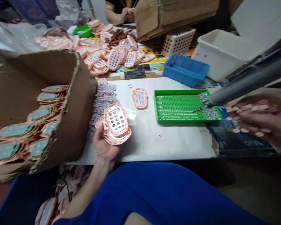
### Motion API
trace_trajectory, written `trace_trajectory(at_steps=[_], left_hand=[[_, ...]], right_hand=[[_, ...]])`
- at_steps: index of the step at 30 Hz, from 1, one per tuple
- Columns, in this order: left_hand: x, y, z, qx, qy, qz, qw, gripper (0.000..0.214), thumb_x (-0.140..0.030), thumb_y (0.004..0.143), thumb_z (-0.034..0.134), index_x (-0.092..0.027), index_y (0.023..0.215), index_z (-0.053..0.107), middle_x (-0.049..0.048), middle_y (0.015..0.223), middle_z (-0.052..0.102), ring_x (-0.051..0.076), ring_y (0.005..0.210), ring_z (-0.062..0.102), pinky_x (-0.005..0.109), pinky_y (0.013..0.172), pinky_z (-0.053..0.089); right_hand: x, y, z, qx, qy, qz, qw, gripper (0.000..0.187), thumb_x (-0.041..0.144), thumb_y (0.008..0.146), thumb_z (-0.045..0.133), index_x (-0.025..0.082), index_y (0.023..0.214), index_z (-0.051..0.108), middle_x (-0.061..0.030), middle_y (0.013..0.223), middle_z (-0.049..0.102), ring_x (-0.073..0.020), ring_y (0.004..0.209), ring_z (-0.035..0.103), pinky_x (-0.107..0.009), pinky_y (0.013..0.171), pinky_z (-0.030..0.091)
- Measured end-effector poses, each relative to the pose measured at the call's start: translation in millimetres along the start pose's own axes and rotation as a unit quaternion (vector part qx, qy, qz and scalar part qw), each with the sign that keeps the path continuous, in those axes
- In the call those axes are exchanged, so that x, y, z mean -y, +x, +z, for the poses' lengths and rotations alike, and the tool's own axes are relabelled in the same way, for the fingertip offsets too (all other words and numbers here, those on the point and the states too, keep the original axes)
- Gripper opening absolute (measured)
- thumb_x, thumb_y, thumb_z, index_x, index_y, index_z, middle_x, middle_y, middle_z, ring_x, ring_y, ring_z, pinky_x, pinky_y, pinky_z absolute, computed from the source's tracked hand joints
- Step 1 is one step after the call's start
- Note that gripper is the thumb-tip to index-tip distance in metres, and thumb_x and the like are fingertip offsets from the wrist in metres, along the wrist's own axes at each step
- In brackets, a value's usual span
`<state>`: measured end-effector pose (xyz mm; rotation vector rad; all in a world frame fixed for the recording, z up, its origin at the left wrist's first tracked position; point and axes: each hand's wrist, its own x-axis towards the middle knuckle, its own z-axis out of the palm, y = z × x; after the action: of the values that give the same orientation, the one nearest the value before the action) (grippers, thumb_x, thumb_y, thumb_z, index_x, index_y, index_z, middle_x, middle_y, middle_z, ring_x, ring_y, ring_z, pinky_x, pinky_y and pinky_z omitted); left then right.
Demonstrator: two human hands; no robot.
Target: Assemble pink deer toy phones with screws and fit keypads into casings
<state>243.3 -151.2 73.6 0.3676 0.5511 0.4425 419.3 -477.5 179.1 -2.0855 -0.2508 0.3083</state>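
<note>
My left hand [107,147] is closed around a small stack of pink plastic casings [117,120], held above the white work surface. The top casing shows a white panel with rows of holes. Another pink casing [139,98] with a pale keypad lies flat on the surface, ahead and to the right of the stack. Far to the right, my right hand [269,115] is blurred, its fingers curled on a cluster of small pale pink pieces [248,109]. A grey power screwdriver [224,92] slants in from the right, its tip over a green tray [166,121] of small screws.
A cardboard box [79,103] at left contains pink casings with green boards. Pale keypads [105,93] lie beside it. Behind are a heap of pink casings [93,57], a blue bin [184,70], a white tub [224,53] and another person's hands [128,15].
</note>
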Motion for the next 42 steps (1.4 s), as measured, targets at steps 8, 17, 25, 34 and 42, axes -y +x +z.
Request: trace_trajectory(at_steps=[8, 17, 25, 34, 42], left_hand=[[-5.2, -9.7, -1.5, -0.065, 0.002, 0.017, 0.998, 0.045, -0.038, 0.081, 0.055, -0.020, 0.120, 0.067, 0.0108, 0.108, 0.076, 0.029, 0.110, 0.068, 0.049, 0.105, 0.048], [-7.1, -8.1, 0.6, -0.101, -0.053, 0.002, 0.993, 0.042, -0.030, 0.080, 0.054, -0.018, 0.118, 0.070, 0.0094, 0.098, 0.079, 0.029, 0.114, 0.068, 0.049, 0.110, 0.044], [-7.5, 2.3, 8.7, -0.081, -0.053, 0.040, 0.994, 0.043, -0.027, 0.075, 0.059, -0.017, 0.115, 0.070, 0.0082, 0.104, 0.078, 0.028, 0.121, 0.064, 0.043, 0.112, 0.043], [1.8, 0.0, -6.6, -0.030, -0.051, 0.016, 0.998, 0.051, -0.030, 0.066, 0.071, -0.020, 0.116, 0.067, 0.0079, 0.109, 0.077, 0.033, 0.133, 0.055, 0.049, 0.117, 0.037], [0.4, -10.0, -13.1, 0.016, -0.027, 0.068, 0.997, 0.074, -0.052, 0.056, 0.081, -0.027, 0.124, 0.062, 0.0082, 0.128, 0.069, 0.037, 0.142, 0.044, 0.051, 0.115, 0.040]], right_hand=[[45.6, 17.5, 153.1, 0.421, 0.034, -0.095, 0.902, 0.013, 0.029, 0.080, 0.061, 0.019, 0.088, 0.063, 0.0042, 0.061, 0.051, -0.0082, 0.049, 0.044, -0.022, 0.046, 0.036], [54.8, 64.4, 222.5, 0.327, -0.412, -0.384, 0.759, 0.045, 0.042, 0.087, 0.069, 0.019, 0.125, 0.066, -0.0154, 0.108, 0.069, -0.0284, 0.088, 0.065, -0.032, 0.062, 0.042], [96.9, 79.6, 225.7, 0.198, -0.200, -0.511, 0.812, 0.029, 0.030, 0.100, 0.047, 0.017, 0.103, 0.073, -0.0083, 0.094, 0.074, -0.0197, 0.081, 0.067, -0.033, 0.074, 0.049], [73.6, 58.4, 254.5, 0.259, 0.027, -0.404, 0.877, 0.019, 0.025, 0.089, 0.056, 0.014, 0.099, 0.069, -0.0043, 0.081, 0.072, -0.0141, 0.070, 0.064, -0.028, 0.066, 0.051], [90.0, 50.4, 247.3, 0.285, 0.060, -0.368, 0.883, 0.021, 0.034, 0.091, 0.058, 0.016, 0.097, 0.068, -0.0042, 0.086, 0.070, -0.0141, 0.075, 0.062, -0.030, 0.072, 0.052]])
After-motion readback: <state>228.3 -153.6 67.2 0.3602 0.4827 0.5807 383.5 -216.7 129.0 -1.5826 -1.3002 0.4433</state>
